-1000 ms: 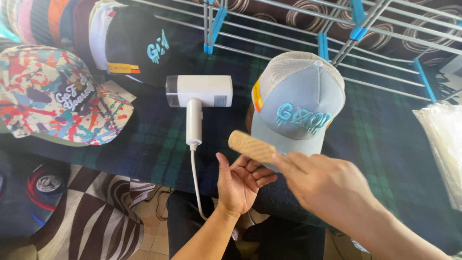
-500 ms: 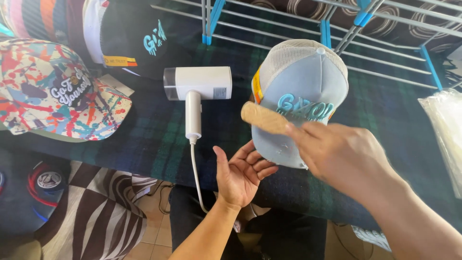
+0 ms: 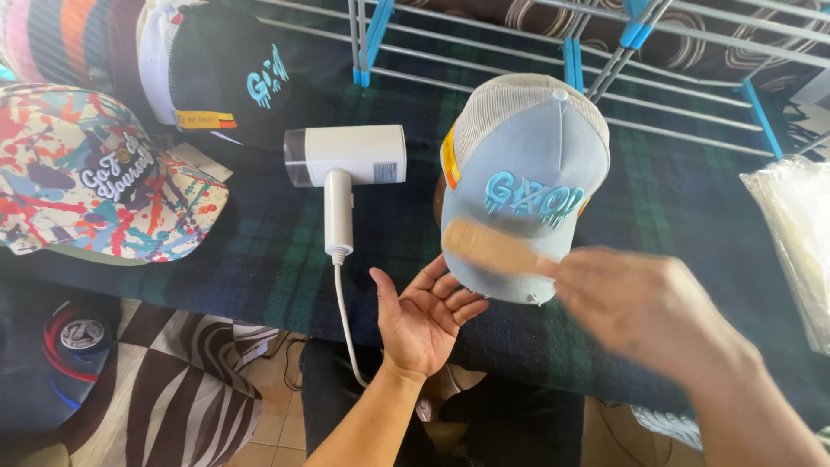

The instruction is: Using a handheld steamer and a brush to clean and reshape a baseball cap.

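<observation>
A light blue cap [image 3: 527, 173] with a pale mesh back lies on the dark plaid table [image 3: 692, 199], its brim toward me. My right hand [image 3: 644, 311] grips a tan wooden brush [image 3: 488, 246] and holds it over the cap's brim; hand and brush are blurred. My left hand [image 3: 428, 316] is palm up with fingers spread, just under the brim's near edge, holding nothing. A white handheld steamer [image 3: 346, 173] lies left of the cap, its cord running down past my left wrist.
A paint-splatter cap [image 3: 104, 182] and a black cap [image 3: 225, 82] lie at the left. A metal rack with blue joints [image 3: 571, 60] crosses the back. A clear plastic bag [image 3: 795, 233] sits at the right edge. Below the table lie a striped cloth [image 3: 181, 389] and a dark cap [image 3: 78, 337].
The brush in my right hand has swept from above my left palm onto the cap's brim. My left hand stays open beneath the brim.
</observation>
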